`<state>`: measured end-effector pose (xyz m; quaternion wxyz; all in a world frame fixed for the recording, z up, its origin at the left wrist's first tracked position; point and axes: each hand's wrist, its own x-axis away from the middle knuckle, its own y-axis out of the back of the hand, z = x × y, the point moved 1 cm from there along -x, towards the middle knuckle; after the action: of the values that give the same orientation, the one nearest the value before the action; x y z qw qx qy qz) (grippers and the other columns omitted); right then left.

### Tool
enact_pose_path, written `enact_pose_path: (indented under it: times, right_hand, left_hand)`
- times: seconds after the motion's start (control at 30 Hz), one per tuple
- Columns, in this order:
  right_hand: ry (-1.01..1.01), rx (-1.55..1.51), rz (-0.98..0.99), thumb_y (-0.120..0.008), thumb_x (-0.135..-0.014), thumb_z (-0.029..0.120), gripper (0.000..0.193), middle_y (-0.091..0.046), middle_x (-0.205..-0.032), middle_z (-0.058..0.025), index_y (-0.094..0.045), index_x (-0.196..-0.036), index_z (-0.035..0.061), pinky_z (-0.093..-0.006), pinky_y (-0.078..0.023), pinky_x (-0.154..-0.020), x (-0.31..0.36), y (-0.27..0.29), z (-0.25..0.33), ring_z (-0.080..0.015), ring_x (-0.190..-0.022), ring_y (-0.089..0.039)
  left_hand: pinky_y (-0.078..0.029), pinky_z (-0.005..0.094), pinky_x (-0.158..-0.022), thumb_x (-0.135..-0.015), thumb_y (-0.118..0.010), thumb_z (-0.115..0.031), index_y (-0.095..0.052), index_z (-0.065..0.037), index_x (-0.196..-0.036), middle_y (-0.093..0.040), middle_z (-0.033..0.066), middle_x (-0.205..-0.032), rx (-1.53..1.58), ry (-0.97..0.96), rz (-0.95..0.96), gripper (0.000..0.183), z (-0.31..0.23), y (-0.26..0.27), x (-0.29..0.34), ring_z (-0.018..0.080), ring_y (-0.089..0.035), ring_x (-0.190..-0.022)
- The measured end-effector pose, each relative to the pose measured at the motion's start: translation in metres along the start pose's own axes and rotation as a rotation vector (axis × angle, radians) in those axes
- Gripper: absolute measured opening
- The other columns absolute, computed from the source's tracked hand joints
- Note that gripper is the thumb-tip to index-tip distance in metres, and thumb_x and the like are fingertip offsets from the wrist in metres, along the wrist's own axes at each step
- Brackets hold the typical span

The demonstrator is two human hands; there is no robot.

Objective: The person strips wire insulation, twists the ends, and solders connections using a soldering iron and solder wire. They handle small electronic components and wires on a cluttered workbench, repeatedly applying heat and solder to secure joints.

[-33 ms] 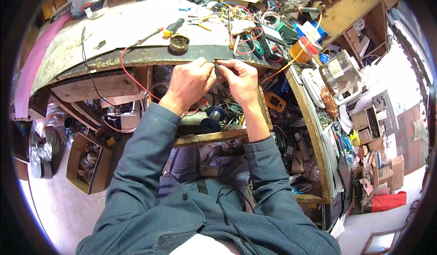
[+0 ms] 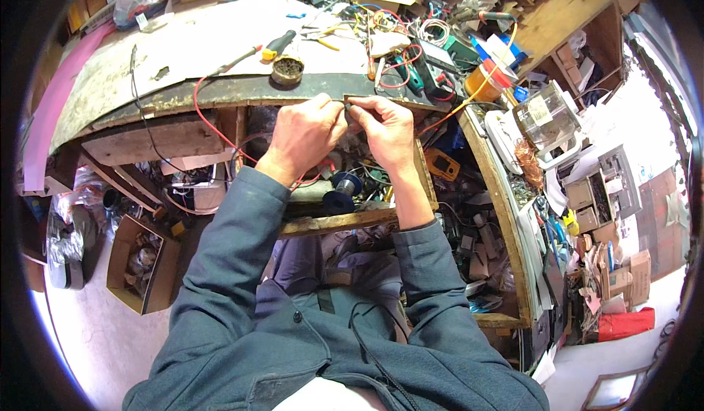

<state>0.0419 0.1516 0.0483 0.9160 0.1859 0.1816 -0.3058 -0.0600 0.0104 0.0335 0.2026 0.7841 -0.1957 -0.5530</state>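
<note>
My left hand [image 2: 309, 136] and my right hand [image 2: 386, 130] meet at the front edge of the workbench [image 2: 220, 88]. Both are closed, thumbs and fingertips pinched around a tiny dark piece [image 2: 348, 108], too small and too covered to name. The left fingers are curled, their tips mostly hidden behind the knuckles. On the bench just beyond my left hand sits a small round tin [image 2: 287, 71] with dark brownish contents. Behind it lies a tool with a black and yellow handle [image 2: 279, 45]. Below my hands, a dark blue spool of wire [image 2: 343, 193] rests in the cluttered open drawer [image 2: 341, 222].
A red cable [image 2: 202, 114] hangs over the bench edge at left. Tangled leads, a green-handled screwdriver [image 2: 415, 79] and an orange-filled container [image 2: 478, 81] crowd the right. An orange multimeter [image 2: 442, 164] lies lower right. A cardboard box [image 2: 163, 275] stands on the floor at left.
</note>
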Motion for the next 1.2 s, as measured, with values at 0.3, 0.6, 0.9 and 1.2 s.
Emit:
enact_pose_path:
  times: [0.3, 0.6, 0.9, 1.2]
  right_hand:
    - [0.018, 0.104, 0.039, -0.071, -0.092, 0.001, 0.024, -0.078, -0.096, -0.0084, -0.075, -0.115, -0.0007, -0.0264, -0.058, -0.076, -0.006, -0.002, 0.005, -0.0101, -0.083, -0.072]
    - [-0.017, 0.060, -0.035, -0.075, -0.088, 0.001, 0.032, -0.077, -0.093, -0.0104, -0.067, -0.119, -0.0004, -0.0270, -0.058, -0.074, -0.012, 0.001, 0.003, -0.0121, -0.081, -0.072]
    - [-0.038, 0.058, -0.064, -0.075, -0.088, 0.001, 0.016, -0.077, -0.089, -0.0105, -0.072, -0.103, -0.0013, -0.0281, -0.058, -0.073, -0.018, -0.001, 0.000, -0.0128, -0.080, -0.072]
    - [0.209, 0.412, -0.061, -0.071, -0.089, 0.007, 0.012, -0.076, -0.088, -0.0100, -0.074, -0.100, 0.0043, -0.0323, -0.057, -0.076, -0.040, -0.010, 0.005, -0.0189, -0.080, -0.072]
  left_hand:
    - [-0.056, 0.0408, -0.066, -0.094, -0.068, -0.017, -0.073, -0.008, -0.106, -0.069, 0.0106, -0.089, -0.011, 0.060, -0.077, 0.016, 0.000, 0.001, -0.001, 0.0320, -0.070, -0.077]
    - [-0.056, 0.0434, -0.069, -0.098, -0.065, -0.018, -0.069, -0.008, -0.123, -0.072, 0.0154, -0.094, 0.024, 0.122, -0.032, 0.027, 0.007, -0.009, 0.004, 0.0350, -0.071, -0.084]
    - [-0.057, 0.0425, -0.070, -0.095, -0.072, -0.020, -0.062, -0.007, -0.127, -0.074, 0.0176, -0.093, 0.113, 0.306, -0.018, 0.036, 0.009, -0.010, 0.005, 0.0341, -0.073, -0.083]
    - [-0.055, 0.0411, -0.076, -0.090, -0.073, -0.013, -0.068, -0.005, -0.110, -0.071, 0.0131, -0.099, -0.071, 0.189, -0.209, 0.022, 0.003, -0.004, 0.001, 0.0318, -0.069, -0.088]
